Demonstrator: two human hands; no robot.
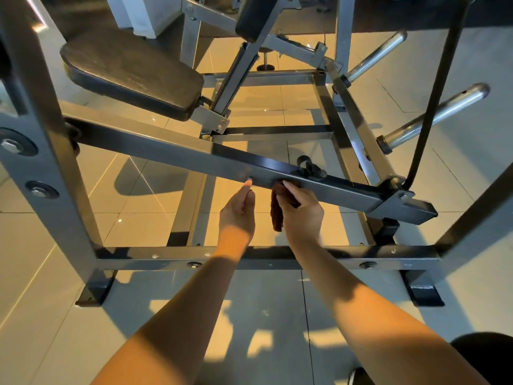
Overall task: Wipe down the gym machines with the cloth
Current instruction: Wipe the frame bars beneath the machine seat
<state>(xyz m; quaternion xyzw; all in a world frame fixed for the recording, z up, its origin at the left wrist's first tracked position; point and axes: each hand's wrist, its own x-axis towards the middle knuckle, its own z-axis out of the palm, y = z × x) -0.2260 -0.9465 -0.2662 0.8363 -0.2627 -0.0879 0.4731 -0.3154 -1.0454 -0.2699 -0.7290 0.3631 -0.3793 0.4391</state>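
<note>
— Where's the cloth?

— The dark reddish-brown cloth [277, 215] is bunched in the right hand [301, 211]. Its top is pressed against the near face of the slanted dark grey square steel bar [172, 151], and the rest hangs down below the palm.

— How are the fingers sitting?

— The right fingers [288, 187] are clenched round the cloth, with their tips reaching up onto the bar just below the black clamp knob [308, 166].

— And the other one?

— The left hand [237, 209] is just beside it. Its fingers are curled in toward the palm with nothing in them that I can see, and one tip is raised to the bar's lower edge.

— What's around them?

— The black padded seat [130, 76] is up to the left, above the bar. Two chrome weight pegs [444, 109] stick out on the right, and a black strap [433, 107] hangs down in front of them. Both forearms pass over the grey bolted floor crossbeam [277, 257], which lies on the pale tiled floor [41, 273].
</note>
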